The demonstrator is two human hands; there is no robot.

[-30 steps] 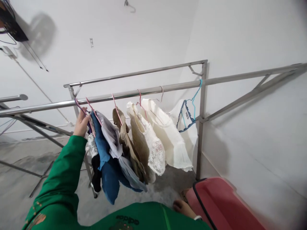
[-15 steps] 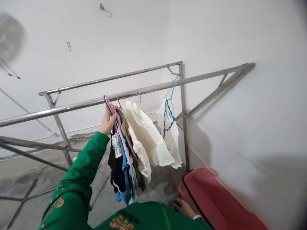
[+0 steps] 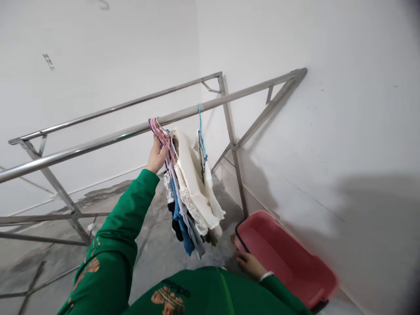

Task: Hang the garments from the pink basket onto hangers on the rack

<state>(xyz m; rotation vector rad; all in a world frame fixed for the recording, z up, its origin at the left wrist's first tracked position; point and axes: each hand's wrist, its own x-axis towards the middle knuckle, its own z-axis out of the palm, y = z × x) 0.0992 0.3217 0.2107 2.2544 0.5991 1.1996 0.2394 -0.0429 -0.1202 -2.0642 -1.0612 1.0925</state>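
Note:
My left hand (image 3: 158, 154) is closed around a bunch of clothes hangers (image 3: 161, 133), mostly pink with a purple one, hooked on the metal rail. From them hang small garments: a white lace piece (image 3: 193, 209), a blue one (image 3: 177, 205), a black one and a cream top (image 3: 193, 179). Just right of the bunch, a white garment with dark blue trim (image 3: 211, 192) hangs on a light blue hanger (image 3: 200, 118). My right hand (image 3: 251, 264) is low beside the red basket (image 3: 288, 262), fingers loosely apart and seemingly holding nothing.
The steel drying rack (image 3: 108, 141) spans the view, its right end near the white wall (image 3: 344, 109). Crossed metal legs (image 3: 31, 280) stand on the grey concrete floor (image 3: 147, 249) at left. The basket rests by the wall at lower right.
The bunch of hangers has slid right along the rail with my left hand, bringing the garments together against the blue-trimmed one. The view has shifted right, showing more of the basket.

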